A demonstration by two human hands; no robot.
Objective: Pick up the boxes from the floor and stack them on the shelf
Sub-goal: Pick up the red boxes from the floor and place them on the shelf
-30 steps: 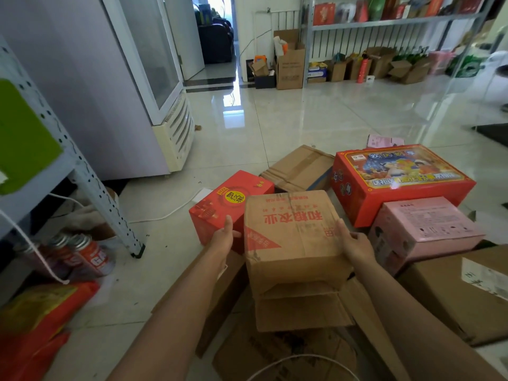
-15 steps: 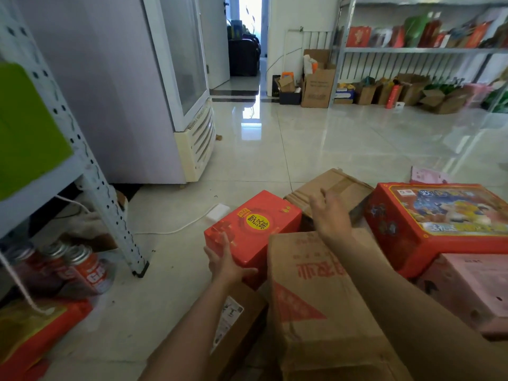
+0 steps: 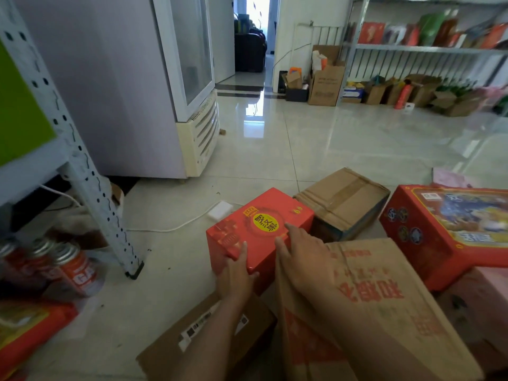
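Observation:
A small red box (image 3: 255, 224) with a yellow round label sits on the floor among other boxes. My left hand (image 3: 236, 270) presses against its near left corner, fingers up along the side. My right hand (image 3: 302, 248) lies over its near right top edge, fingers spread on the red surface. Just right of it stands a tall brown carton (image 3: 371, 312) with red print, under my right forearm. The grey metal shelf (image 3: 82, 171) with a perforated post rises at the left.
A taped brown box (image 3: 346, 199) lies behind the red one, a large red picture box (image 3: 445, 229) at the right, a flat carton (image 3: 198, 339) below my left arm. Gas cans (image 3: 74, 268) stand by the shelf post. A white fridge (image 3: 165, 92) and cable (image 3: 176, 226) are ahead left.
Both hands left the tall brown carton and went to the small red box. My right hand swung left from the taped box onto the red box's top edge.

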